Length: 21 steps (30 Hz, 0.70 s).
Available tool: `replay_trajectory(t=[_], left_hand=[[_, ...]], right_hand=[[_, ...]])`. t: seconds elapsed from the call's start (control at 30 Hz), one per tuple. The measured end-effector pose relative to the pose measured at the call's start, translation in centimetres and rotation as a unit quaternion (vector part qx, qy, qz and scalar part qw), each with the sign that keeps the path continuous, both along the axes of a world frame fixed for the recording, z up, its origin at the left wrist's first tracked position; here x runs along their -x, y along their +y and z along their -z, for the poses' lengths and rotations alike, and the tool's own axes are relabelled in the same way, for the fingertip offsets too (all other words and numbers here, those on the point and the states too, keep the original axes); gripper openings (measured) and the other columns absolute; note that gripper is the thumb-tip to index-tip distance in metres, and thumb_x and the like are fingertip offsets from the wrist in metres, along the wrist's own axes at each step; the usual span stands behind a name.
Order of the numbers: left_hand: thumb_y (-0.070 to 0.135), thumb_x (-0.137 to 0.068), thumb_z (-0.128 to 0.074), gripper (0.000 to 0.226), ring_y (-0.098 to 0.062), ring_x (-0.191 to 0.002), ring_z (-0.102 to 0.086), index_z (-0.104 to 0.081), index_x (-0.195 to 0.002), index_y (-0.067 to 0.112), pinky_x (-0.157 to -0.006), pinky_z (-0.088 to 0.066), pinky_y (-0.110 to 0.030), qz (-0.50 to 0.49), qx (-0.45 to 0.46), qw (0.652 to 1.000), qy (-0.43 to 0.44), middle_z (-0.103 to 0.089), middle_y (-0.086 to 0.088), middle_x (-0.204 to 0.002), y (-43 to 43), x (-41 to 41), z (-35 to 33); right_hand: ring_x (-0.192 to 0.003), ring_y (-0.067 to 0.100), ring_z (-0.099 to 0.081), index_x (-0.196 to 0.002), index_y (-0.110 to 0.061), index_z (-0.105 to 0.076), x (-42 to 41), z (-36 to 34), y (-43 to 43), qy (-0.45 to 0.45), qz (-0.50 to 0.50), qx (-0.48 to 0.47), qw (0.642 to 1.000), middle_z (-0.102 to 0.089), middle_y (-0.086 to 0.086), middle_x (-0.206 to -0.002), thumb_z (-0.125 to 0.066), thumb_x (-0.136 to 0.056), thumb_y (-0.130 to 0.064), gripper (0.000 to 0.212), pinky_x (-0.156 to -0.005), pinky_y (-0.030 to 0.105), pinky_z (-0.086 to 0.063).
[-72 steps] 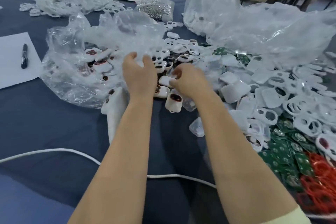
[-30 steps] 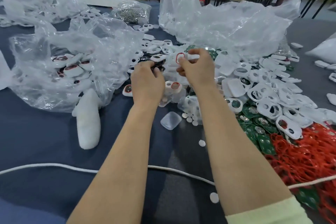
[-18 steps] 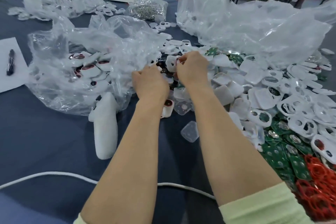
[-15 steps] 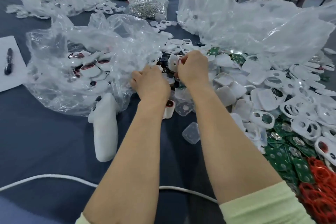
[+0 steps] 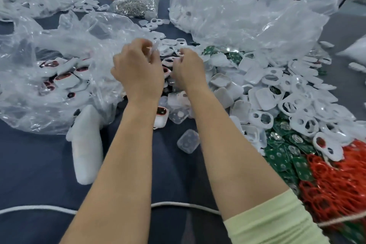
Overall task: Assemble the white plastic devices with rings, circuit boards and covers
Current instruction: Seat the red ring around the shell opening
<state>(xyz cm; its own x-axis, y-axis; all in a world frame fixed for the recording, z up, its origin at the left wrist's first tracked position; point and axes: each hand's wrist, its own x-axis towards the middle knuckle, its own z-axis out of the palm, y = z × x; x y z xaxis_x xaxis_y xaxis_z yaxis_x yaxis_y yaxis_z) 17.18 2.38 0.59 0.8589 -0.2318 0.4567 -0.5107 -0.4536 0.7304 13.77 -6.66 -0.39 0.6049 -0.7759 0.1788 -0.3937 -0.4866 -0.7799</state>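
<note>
My left hand (image 5: pixel 138 71) is raised at the mouth of the clear bag (image 5: pixel 83 31), its fingers curled and pinching a small blurred white plastic piece (image 5: pixel 154 50). Close to its right, my right hand (image 5: pixel 188 71) hovers low over the heap with fingers curled under; what they hold is hidden. Finished white devices (image 5: pixel 65 79) with red rings lie inside that bag. One more device (image 5: pixel 161 115) stands below my left wrist. White covers (image 5: pixel 257 93), holed housings (image 5: pixel 305 123), green circuit boards (image 5: pixel 281 156) and red rings (image 5: pixel 336 180) are heaped on the right.
A clear square lid (image 5: pixel 188 140) lies between my forearms. A white padded roll (image 5: pixel 85 144) rests on the blue cloth at the left. A white cord (image 5: pixel 178 204) runs across under my arms. A large crumpled bag (image 5: pixel 247 22) and a bag of metal parts (image 5: pixel 134 4) sit at the back.
My left hand has risen toward the bag mouth with a white piece at its fingertips. My right hand, which held a white device up, has dropped lower onto the heap.
</note>
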Motion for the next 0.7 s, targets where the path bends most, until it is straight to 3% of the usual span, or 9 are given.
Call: replay_trajectory(t=[0.07, 0.13, 0.2, 0.27, 0.33, 0.4, 0.53, 0.63, 0.7], left_hand=[[0.021, -0.094, -0.056, 0.023, -0.025, -0.101, -0.060, -0.065, -0.111, 0.009, -0.096, -0.043, -0.041, 0.077, 0.054, 0.995, -0.021, -0.068, -0.007, -0.106, -0.6, 1.5, -0.4], [0.019, -0.095, -0.055, 0.021, -0.024, -0.096, -0.061, -0.066, -0.109, 0.007, -0.095, -0.043, -0.040, 0.146, 0.053, 0.987, -0.033, -0.068, -0.008, -0.104, -1.8, 3.9, -0.2], [0.012, -0.093, -0.053, 0.023, -0.021, -0.099, -0.060, -0.067, -0.111, 0.007, -0.096, -0.043, -0.034, 0.203, 0.030, 0.978, -0.026, -0.069, -0.007, -0.105, -3.0, 6.3, 0.3], [0.011, -0.092, -0.055, 0.025, -0.017, -0.099, -0.060, -0.066, -0.115, 0.008, -0.091, -0.043, -0.023, 0.249, 0.035, 0.968, 0.000, -0.066, -0.005, -0.108, -3.9, 8.6, 1.0], [0.016, -0.093, -0.057, 0.027, -0.013, -0.097, -0.058, -0.062, -0.119, 0.009, -0.087, -0.044, -0.019, 0.263, 0.076, 0.961, 0.036, -0.058, -0.003, -0.112, -4.5, 10.2, 1.3], [0.023, -0.095, -0.058, 0.032, -0.009, -0.097, -0.054, -0.058, -0.123, 0.009, -0.088, -0.043, -0.018, 0.266, 0.079, 0.958, 0.073, -0.054, -0.003, -0.117, -5.3, 11.2, 1.4], [0.021, -0.095, -0.056, 0.029, -0.024, -0.099, -0.065, -0.060, -0.118, 0.002, -0.091, -0.053, -0.040, 0.314, 0.058, 0.922, 0.219, -0.068, -0.011, -0.108, -6.7, 12.9, 1.6], [0.015, -0.092, -0.061, 0.020, -0.023, -0.091, -0.066, -0.056, -0.109, 0.006, -0.084, -0.056, -0.043, 0.293, 0.066, 0.920, 0.251, -0.066, -0.009, -0.098, -7.1, 13.8, 1.9], [0.015, -0.092, -0.060, 0.015, -0.024, -0.089, -0.068, -0.052, -0.103, 0.011, -0.083, -0.056, -0.044, 0.297, 0.074, 0.912, 0.273, -0.066, -0.010, -0.099, -7.1, 14.1, 2.1]], right_hand=[[-0.078, 0.028, -0.069, -0.080, 0.000, -0.059, 2.2, -0.9, 0.1, -0.124, -0.008, -0.147, 0.981, -0.065, 0.015, -0.081, -0.043, -0.100, -0.020, 0.032, -0.073, 0.039, -0.056], [-0.059, 0.020, -0.063, -0.069, -0.006, -0.059, 4.8, -1.6, -0.1, -0.198, -0.002, -0.241, 0.950, -0.062, 0.009, -0.067, -0.048, -0.099, -0.028, 0.039, -0.054, 0.028, -0.053], [-0.062, 0.020, -0.059, -0.069, -0.004, -0.064, 7.5, -2.0, -0.8, -0.165, 0.022, -0.177, 0.970, -0.062, 0.011, -0.066, -0.051, -0.097, -0.024, 0.037, -0.057, 0.031, -0.053], [-0.071, 0.027, -0.062, -0.078, 0.001, -0.068, 10.0, -1.9, -1.7, -0.131, 0.065, -0.107, 0.983, -0.067, 0.018, -0.075, -0.051, -0.097, -0.020, 0.033, -0.074, 0.044, -0.056], [-0.076, 0.029, -0.066, -0.087, 0.000, -0.067, 12.4, -1.5, -2.4, -0.131, 0.091, -0.097, 0.982, -0.068, 0.015, -0.077, -0.050, -0.098, -0.019, 0.027, -0.081, 0.050, -0.054], [-0.077, 0.022, -0.067, -0.098, -0.007, -0.064, 14.6, -1.2, -2.6, -0.123, 0.101, -0.099, 0.982, -0.067, 0.007, -0.083, -0.049, -0.098, -0.020, 0.020, -0.082, 0.048, -0.055], [-0.075, 0.020, -0.066, -0.092, -0.014, -0.064, 17.1, -0.4, -2.9, -0.079, 0.098, -0.066, 0.990, -0.068, 0.004, -0.086, -0.046, -0.099, -0.021, 0.021, -0.070, 0.040, -0.057], [-0.096, 0.020, -0.060, -0.106, -0.012, -0.066, 18.2, 0.5, -3.1, 0.019, 0.156, 0.016, 0.988, -0.066, 0.006, -0.106, -0.045, -0.098, -0.027, 0.026, -0.077, 0.028, -0.043], [-0.113, 0.025, -0.051, -0.122, -0.017, -0.060, 19.0, 1.2, -2.5, 0.035, 0.232, 0.044, 0.971, -0.058, 0.008, -0.123, -0.046, -0.097, -0.029, 0.031, -0.089, 0.033, -0.039]])
